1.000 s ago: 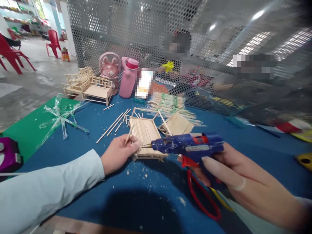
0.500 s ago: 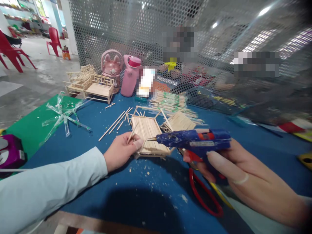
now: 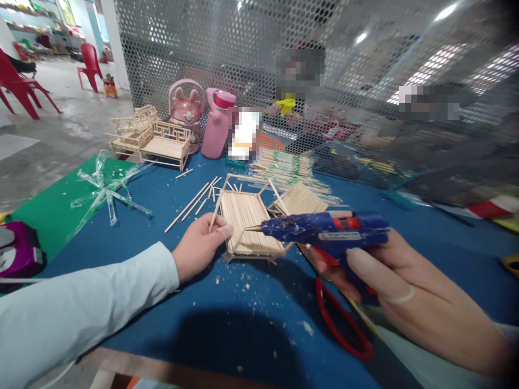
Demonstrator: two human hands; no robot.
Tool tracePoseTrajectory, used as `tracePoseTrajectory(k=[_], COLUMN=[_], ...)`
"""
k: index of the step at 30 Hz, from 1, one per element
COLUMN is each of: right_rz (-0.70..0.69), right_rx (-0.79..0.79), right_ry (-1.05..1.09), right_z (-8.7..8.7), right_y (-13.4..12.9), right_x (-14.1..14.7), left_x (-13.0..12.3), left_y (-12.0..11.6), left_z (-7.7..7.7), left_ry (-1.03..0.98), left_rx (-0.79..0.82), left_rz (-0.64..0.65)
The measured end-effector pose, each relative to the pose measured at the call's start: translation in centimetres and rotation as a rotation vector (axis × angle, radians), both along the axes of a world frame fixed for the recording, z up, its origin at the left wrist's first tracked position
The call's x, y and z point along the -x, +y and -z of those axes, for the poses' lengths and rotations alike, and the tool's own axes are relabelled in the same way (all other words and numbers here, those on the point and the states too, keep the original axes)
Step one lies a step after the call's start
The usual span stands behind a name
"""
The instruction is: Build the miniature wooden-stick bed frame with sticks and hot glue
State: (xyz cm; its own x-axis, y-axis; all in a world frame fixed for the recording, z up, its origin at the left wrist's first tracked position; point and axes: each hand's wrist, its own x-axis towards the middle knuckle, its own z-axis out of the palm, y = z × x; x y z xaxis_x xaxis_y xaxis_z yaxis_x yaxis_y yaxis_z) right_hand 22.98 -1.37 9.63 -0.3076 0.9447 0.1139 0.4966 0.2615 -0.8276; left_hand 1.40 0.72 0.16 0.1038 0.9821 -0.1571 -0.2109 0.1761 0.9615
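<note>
My left hand pinches a thin wooden stick between thumb and fingers, at the left side of a small stick-built platform. The stick slants up along the platform's left edge; whether it touches the frame I cannot tell. My right hand is wrapped round a blue hot glue gun, its fingers by the red trigger. The gun's metal nozzle points left, over the platform and close to a short slanted stick at the near left corner.
Red-handled scissors lie below the glue gun. Behind are a second stick panel, bundled sticks, loose sticks, a finished stick model and pink bottles. Clear glue sticks lie left. A perforated metal screen stands behind.
My left hand has shifted slightly up, and the stick in it now lines up with the platform's left edge. The glue gun has moved very little.
</note>
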Motion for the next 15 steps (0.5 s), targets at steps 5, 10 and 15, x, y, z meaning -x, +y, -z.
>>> tracePoseTrajectory(k=[5, 10, 15], right_rz=[-0.019, -0.012, 0.038], right_rx=[-0.003, -0.019, -0.107], right_ry=[0.012, 0.005, -0.088], right_z=[0.23, 0.26, 0.16], right_y=[-0.2, -0.2, 0.12], right_x=[-0.29, -0.03, -0.69], left_x=[0.12, 0.06, 0.06], left_y=[0.07, 0.04, 0.04], left_z=[-0.02, -0.03, -0.03], left_ry=[0.005, 0.01, 0.013], left_rx=[0.006, 0.011, 0.014], left_rz=[0.001, -0.014, 0.0])
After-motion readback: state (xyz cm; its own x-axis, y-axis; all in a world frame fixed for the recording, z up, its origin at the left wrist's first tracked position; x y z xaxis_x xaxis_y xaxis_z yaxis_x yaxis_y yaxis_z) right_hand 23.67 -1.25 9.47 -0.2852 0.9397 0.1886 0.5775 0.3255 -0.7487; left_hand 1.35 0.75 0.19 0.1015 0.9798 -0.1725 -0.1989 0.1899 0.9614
